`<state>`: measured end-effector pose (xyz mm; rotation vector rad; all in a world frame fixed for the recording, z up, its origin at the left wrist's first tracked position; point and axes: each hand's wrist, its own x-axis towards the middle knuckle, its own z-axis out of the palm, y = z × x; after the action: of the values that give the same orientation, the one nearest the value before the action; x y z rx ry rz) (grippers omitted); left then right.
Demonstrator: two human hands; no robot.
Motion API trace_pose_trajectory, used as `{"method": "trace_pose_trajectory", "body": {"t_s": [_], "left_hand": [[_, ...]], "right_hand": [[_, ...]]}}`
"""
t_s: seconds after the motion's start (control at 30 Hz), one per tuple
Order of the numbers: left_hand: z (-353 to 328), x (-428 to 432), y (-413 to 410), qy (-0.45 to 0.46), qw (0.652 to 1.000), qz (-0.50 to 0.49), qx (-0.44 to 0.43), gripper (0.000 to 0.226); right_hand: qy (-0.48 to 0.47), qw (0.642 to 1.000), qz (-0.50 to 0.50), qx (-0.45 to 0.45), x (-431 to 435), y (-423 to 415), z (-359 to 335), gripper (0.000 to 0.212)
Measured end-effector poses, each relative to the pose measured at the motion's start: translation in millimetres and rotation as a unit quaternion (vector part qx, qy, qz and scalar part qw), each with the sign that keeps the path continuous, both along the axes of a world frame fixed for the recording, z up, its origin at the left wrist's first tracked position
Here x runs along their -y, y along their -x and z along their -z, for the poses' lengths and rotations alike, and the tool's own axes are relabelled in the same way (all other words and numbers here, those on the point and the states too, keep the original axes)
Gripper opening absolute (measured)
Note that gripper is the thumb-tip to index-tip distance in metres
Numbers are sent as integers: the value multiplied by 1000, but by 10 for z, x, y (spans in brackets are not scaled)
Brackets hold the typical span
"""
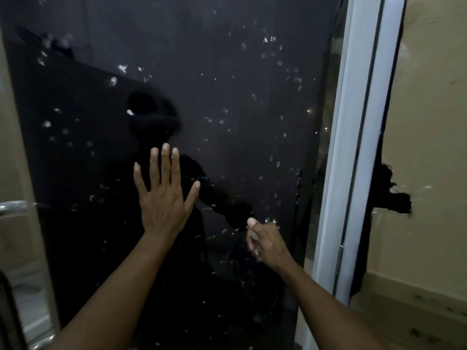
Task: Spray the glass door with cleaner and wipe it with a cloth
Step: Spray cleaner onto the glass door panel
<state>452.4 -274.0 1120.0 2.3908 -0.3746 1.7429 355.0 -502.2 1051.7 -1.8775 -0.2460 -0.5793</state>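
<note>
Clearly, from the head view, the glass door [227, 97] fills most of the frame as a dark, tall pane, its long axis running top to bottom, and pale smudges and fingermarks are scattered across it from the upper left down to the lower middle. The left hand [164, 198] sits at centre frame with its grip fully open, fingers spread and pointing up, palm towards the pane and seemingly flat against it; it holds nothing. The right hand [265, 242] is lower and to the right, its grip loosely curled with the thumb raised, near the glass and close to the white door frame [353, 147] that runs down the right of the picture; nothing is visibly held in it, though whether a fingertip touches the pane cannot be told. No spray bottle or cloth shows anywhere, so I judge that spraying and wiping are both not yet done. A metal handle [15, 205] juts in at the left edge, and a beige wall [429, 122] lies beyond the frame on the right. The pane lies straight ahead of both hands, and the left is the nearer to the thick marks at centre, so wiping strokes would most likely follow the door's upright length.
</note>
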Motion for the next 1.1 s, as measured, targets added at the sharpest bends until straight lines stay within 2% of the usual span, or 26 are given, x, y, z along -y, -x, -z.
{"method": "trace_pose_trajectory", "body": {"t_s": [0.1,0.27,0.4,0.67,0.8,0.97,1.1], "left_hand": [[148,-77,36,8,1000,3,-9,84],[408,-201,83,19,999,3,-33,86],[599,-292,110,17,999,-7,-43,86],[873,-336,124,1,998,-33,-54,89],[965,-368,125,-1,997,-40,-60,90],[1068,-446,123,-1,997,-39,-63,89],[1121,-524,134,-5,997,-33,-70,88]], "right_hand": [[7,1000,-13,-16,-5,36,199,91],[25,999,-10,-20,-29,59,487,87],[18,999,35,-16,8,84,765,81],[-15,998,36,-48,-45,166,1105,90],[-18,998,27,-62,-87,153,1194,87],[29,995,-16,-90,-216,170,1351,88],[32,993,-56,-100,-466,172,1335,78]]}}
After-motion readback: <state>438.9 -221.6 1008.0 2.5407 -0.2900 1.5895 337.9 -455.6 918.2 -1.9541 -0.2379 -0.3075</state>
